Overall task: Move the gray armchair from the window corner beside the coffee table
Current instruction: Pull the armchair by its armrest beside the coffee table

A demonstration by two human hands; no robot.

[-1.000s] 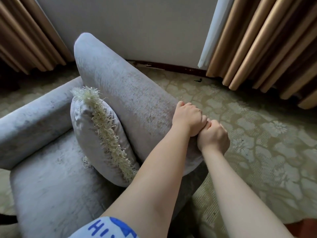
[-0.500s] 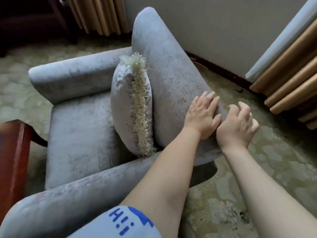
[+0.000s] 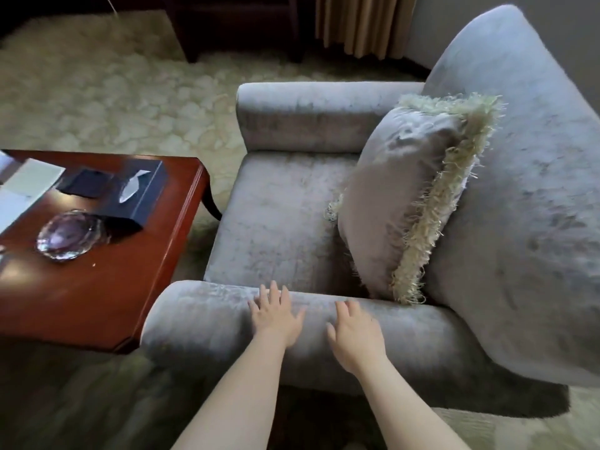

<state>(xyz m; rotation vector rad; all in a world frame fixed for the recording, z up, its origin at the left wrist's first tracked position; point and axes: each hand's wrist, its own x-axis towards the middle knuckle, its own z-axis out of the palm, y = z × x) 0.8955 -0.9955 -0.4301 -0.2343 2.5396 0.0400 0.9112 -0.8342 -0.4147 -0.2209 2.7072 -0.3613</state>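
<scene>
Velvety gray armchair [image 3: 285, 216]: both hands flat, fingers spread on its rounded near armrest, left hand [image 3: 276, 315], right hand [image 3: 355, 336], nothing gripped. Glossy wood bench [image 3: 97, 287] left of hands.

Open seat cushion [image 3: 279, 216] ahead, blocked at right by fringed pillow [image 3: 406, 196]. Narrow carpet gap [image 3: 198, 232] only, between armchair [image 3: 519, 190] and counter [image 3: 97, 287] corner.

Soft daylight, seemingly from upper right; glare on the coffee table [image 3: 97, 280]; dark shadow beneath the armchair [image 3: 506, 222]; slight motion blur, wide-angle bending at edges.
</scene>
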